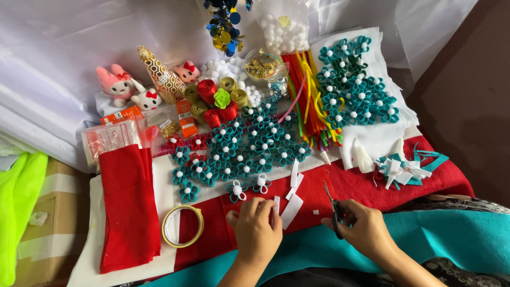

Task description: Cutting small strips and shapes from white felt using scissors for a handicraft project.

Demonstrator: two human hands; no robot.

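Note:
My left hand (256, 227) rests low in the middle on the red felt (212, 228), fingers curled around a narrow white felt strip (277, 204) that pokes up past the fingertips. My right hand (362, 227) grips small dark scissors (333, 207), blades pointing up and left. Loose white felt strips (292, 197) lie between the two hands. Just above my left hand sit two teal felt flowers with white loops (248, 187). A teal felt sheet (451, 234) runs under my right wrist.
Several teal felt flowers with white pompom centres (249, 146) cover the middle; more lie on white felt (355, 90) at the upper right. A tape roll (182, 226), folded red felt (129, 207), pipe cleaners (311, 98), ribbon rolls (218, 98), plush toys (127, 87) and teal-white scraps (406, 171) surround them.

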